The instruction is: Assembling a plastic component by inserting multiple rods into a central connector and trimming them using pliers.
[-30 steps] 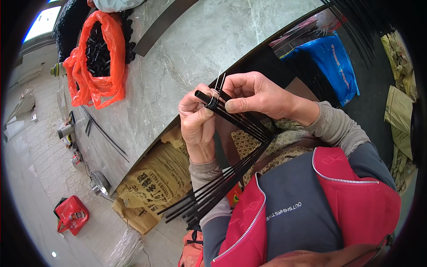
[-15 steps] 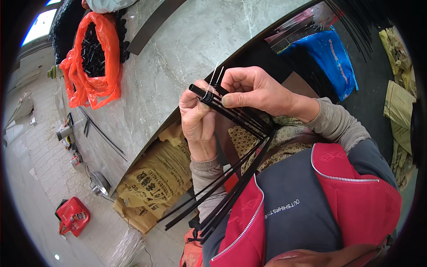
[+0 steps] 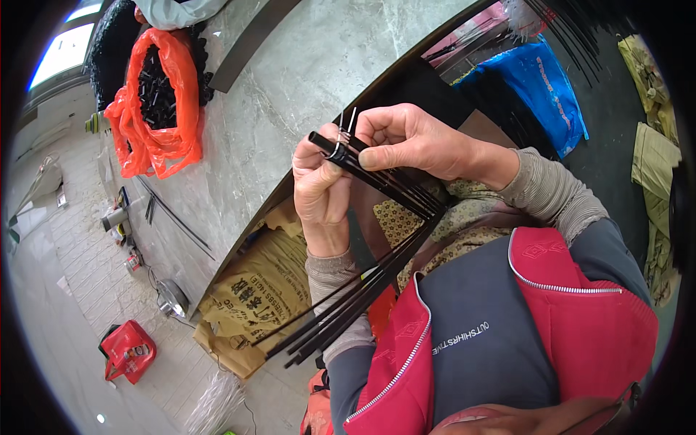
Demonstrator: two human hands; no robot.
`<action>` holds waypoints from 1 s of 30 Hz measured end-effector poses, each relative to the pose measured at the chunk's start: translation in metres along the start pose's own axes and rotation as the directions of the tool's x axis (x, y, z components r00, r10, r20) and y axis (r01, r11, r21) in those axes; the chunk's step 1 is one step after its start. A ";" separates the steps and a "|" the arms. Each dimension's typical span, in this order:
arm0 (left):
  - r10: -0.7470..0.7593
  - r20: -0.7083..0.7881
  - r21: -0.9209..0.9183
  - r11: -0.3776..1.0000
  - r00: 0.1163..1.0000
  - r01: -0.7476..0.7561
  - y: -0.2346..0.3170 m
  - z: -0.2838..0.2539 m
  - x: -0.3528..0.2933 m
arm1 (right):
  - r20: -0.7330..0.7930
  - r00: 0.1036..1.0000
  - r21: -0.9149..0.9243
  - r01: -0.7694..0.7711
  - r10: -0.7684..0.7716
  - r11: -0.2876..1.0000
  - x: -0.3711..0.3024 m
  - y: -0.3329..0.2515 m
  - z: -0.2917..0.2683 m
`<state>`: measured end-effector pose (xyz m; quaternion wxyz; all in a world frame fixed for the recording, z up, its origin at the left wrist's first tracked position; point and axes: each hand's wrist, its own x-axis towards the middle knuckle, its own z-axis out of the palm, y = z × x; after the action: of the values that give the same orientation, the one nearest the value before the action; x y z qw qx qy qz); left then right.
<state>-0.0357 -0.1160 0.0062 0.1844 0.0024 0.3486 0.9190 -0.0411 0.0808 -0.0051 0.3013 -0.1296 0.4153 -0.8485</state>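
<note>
My left hand [image 3: 321, 185] is closed around the upper end of a black tube [image 3: 319, 141], thumb pressed on its side. A thin pale wire or cord [image 3: 336, 151] loops around the tube near its open end. Several long thin black rods [image 3: 417, 206] run from there down to my lap, where they bend toward the lower left and fan out beside my left sleeve. My right hand [image 3: 399, 141] pinches at the rods just beside the tube, thumb against the index finger. Two thin ends stick up between the hands; what exactly the right fingertips grip is partly hidden.
A grey marble-patterned table [image 3: 283, 80] lies ahead, bearing an orange plastic bag [image 3: 190, 94] of short black pieces and a dark curved strip [image 3: 250, 43]. Brown paper sacking [image 3: 254, 290] is below its edge. A blue bag [image 3: 547, 94] lies at the right, near more black rods [image 3: 573, 36].
Both hands stay closed at the tube, with little movement. The pale wire's upright end shows shorter between the fingers, and the loose rod ends have shifted slightly up and left.
</note>
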 end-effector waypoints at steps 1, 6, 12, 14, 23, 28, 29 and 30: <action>0.007 -0.028 0.031 0.999 1.000 -0.006 0.004 0.004 0.000 | -0.012 1.000 -0.011 0.004 -0.004 1.000 0.002 0.000 0.001; 0.040 -0.027 0.210 0.977 0.999 -0.034 -0.001 0.009 0.007 | -0.034 0.999 -0.004 0.040 -0.041 0.999 -0.013 0.002 -0.004; -0.055 0.018 0.203 0.978 0.998 0.050 0.020 0.025 -0.007 | 0.090 0.992 0.100 0.081 -0.090 0.992 -0.021 0.003 0.007; -0.067 0.047 0.290 0.956 0.997 0.051 0.021 0.024 -0.006 | 0.087 0.992 0.100 0.085 -0.094 0.991 -0.023 0.002 0.008; -0.221 0.056 0.671 0.730 0.974 0.127 0.047 0.041 0.031 | 0.019 0.996 0.113 0.087 -0.090 0.990 -0.025 -0.013 -0.006; -0.148 0.043 0.782 0.620 0.988 0.059 0.089 0.050 0.080 | 0.000 0.992 0.164 0.122 -0.124 0.979 -0.021 -0.010 -0.023; -0.060 0.033 0.829 0.559 0.998 0.007 0.099 0.049 0.095 | 0.017 0.993 0.173 0.111 -0.115 0.979 -0.020 -0.012 -0.023; 0.011 0.042 0.858 0.512 0.999 -0.042 0.107 0.045 0.115 | 0.031 0.992 0.161 0.112 -0.118 0.981 -0.017 -0.011 -0.027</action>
<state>-0.1725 -0.1219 0.0941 0.1505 0.1129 0.7539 0.6295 -0.0450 0.1134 -0.0133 0.2694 -0.1463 0.3322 -0.8920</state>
